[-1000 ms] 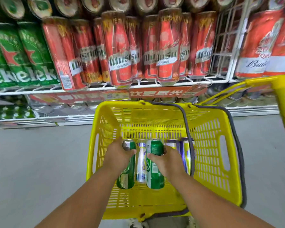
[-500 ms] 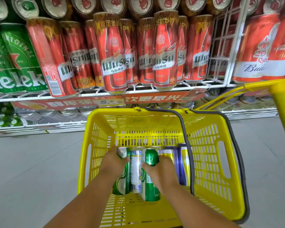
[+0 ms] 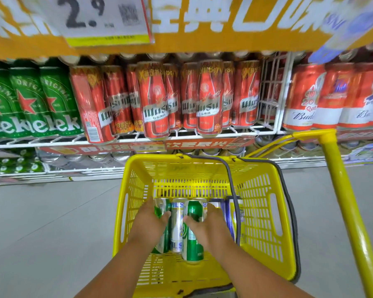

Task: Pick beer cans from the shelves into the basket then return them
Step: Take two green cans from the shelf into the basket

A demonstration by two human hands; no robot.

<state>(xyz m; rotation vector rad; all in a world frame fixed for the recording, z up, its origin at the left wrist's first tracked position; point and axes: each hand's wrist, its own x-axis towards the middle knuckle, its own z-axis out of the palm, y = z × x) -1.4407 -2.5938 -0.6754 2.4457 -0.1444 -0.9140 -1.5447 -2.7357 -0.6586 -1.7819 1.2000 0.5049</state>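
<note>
A yellow plastic basket (image 3: pixel 261 203) stands on the floor in front of the beer shelves. Several cans lie in its bottom. My left hand (image 3: pixel 150 220) is closed around a green and white can (image 3: pixel 160 211) at the left of the row. My right hand (image 3: pixel 210 226) grips a green can (image 3: pixel 193 244) that lies lengthwise. Between them rests a silver can (image 3: pixel 177 224), and blue and white cans (image 3: pixel 229 216) lie to the right under the basket's grey handle (image 3: pixel 233 190).
The wire shelf (image 3: pixel 202 134) ahead holds red cans (image 3: pixel 156 104), with green cans (image 3: pixel 30 104) to the left and red and white cans (image 3: pixel 306 97) to the right. A yellow pull handle (image 3: pixel 340 190) rises at right. An orange price strip (image 3: pixel 181 24) hangs overhead. Grey floor lies left.
The view has tilted upward, so the upper shelf's price strip now shows. Both hands stay in the basket on the same two cans, which sit a little lower.
</note>
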